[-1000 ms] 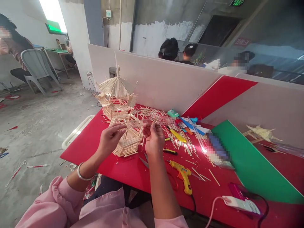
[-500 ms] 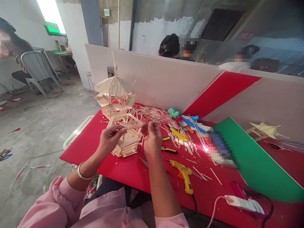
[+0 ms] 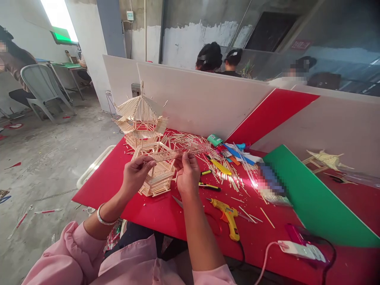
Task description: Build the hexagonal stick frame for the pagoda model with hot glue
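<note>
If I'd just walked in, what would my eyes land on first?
Probably the pointy-roofed stick tower at the back left of the red table. In front of it, the left hand and right hand hold up a clear ruler. A bright yellow glue gun lies farther right, near the table's front edge.

The clear strip (image 3: 166, 155) slants more steeply than a second ago, its right end raised, and the right hand (image 3: 189, 172) has edged slightly nearer the left hand (image 3: 136, 172). The lit green sign overhead (the view shifted slightly) has slipped out of frame.
</note>
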Demonstrator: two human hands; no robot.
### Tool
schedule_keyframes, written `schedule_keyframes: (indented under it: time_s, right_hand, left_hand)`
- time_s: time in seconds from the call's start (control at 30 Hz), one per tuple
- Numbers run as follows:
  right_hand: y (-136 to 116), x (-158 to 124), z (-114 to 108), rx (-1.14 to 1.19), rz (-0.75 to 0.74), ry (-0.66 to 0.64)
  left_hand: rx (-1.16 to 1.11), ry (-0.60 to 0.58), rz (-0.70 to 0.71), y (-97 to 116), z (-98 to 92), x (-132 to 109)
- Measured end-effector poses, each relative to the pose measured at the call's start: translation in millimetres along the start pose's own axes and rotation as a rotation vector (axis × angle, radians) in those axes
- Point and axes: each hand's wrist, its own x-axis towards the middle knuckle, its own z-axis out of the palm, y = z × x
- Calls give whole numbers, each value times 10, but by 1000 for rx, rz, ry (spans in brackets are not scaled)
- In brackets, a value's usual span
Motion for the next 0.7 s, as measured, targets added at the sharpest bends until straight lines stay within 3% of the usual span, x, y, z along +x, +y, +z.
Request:
schedule_keyframes:
  time_s: [0.5, 0.7]
  right_hand:
    - [24, 9, -34, -11, -19, 12]
    - [-79, 35, -52, 5, -31, 26]
  left_hand:
    - [35, -47, 70, -5, -14, 0]
    - [63, 5, 215, 0, -85, -119]
